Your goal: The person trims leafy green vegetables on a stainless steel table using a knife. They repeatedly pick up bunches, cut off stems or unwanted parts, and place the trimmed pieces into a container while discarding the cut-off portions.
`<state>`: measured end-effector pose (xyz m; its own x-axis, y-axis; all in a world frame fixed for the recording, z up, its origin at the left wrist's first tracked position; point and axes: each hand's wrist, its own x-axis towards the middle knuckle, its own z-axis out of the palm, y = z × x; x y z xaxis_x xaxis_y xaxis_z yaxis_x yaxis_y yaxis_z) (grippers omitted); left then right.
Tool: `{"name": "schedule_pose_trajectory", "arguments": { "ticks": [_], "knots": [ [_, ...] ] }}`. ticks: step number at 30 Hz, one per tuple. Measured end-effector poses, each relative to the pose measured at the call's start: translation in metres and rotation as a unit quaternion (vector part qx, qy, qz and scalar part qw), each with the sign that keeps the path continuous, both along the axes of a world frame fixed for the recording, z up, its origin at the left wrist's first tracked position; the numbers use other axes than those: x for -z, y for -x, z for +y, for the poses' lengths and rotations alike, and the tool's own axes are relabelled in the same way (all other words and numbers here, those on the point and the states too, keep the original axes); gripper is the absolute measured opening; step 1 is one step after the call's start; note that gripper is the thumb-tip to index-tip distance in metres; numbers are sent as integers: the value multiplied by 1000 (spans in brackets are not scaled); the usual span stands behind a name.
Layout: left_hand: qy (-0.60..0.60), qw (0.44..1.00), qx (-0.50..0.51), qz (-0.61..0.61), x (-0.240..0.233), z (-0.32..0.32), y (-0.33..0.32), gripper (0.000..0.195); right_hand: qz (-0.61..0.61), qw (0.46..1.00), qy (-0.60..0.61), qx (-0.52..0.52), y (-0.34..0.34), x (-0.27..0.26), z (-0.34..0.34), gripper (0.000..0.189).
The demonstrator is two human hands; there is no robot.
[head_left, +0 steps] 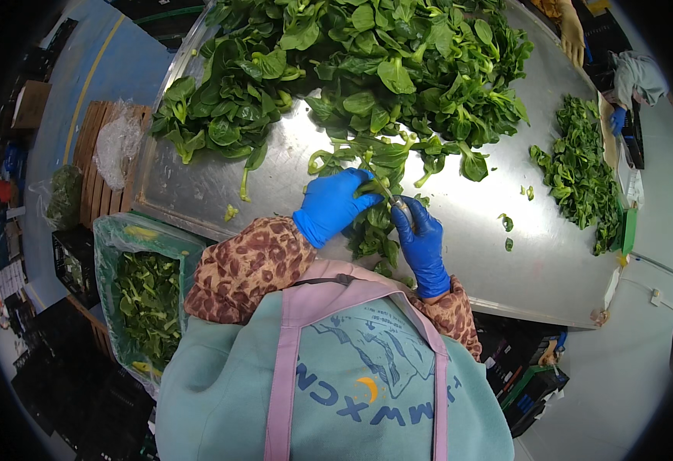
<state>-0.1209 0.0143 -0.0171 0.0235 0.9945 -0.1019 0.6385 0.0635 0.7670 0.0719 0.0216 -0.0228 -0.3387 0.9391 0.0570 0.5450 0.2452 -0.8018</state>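
Note:
My left hand [331,206], in a blue glove, grips a leafy green vegetable [391,161], apparently a bok choy, near its stem. In my right hand [423,248], also gloved in blue, is a small knife [402,211] by its handle; its thin blade reaches up and left across the stem beside my left fingers. Loose leaves [374,230] lie between my hands at the near side of the metal table [215,190]. Beyond my hands spreads a large heap of the same greens [365,75]. My left fingers partly hide the stem.
A plastic-lined green crate [192,253] holding leaves stands left of me. A second pile of greens [581,173] lies along the table's right side. Small trimmings [506,222] dot the metal. At far right show a co-worker's gloved hand [572,43] and another person's blue-gloved hand [617,120].

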Motion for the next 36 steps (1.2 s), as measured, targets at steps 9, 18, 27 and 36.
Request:
{"name": "schedule_pose_trajectory", "arguments": {
  "ticks": [9,18,27,36],
  "knots": [
    [-12,943,-80,-323,-18,2,9,31,73,974,172,132,-33,67,-9,30],
    [160,700,-78,-692,23,1,28,27,179,943,240,148,-17,30,7,18],
    [198,628,-173,-733,41,-2,28,25,4,989,-23,143,50,59,87,40],
    [123,685,-128,-707,36,-5,37,25,312,905,219,189,73,49,107,23]
  ]
}}
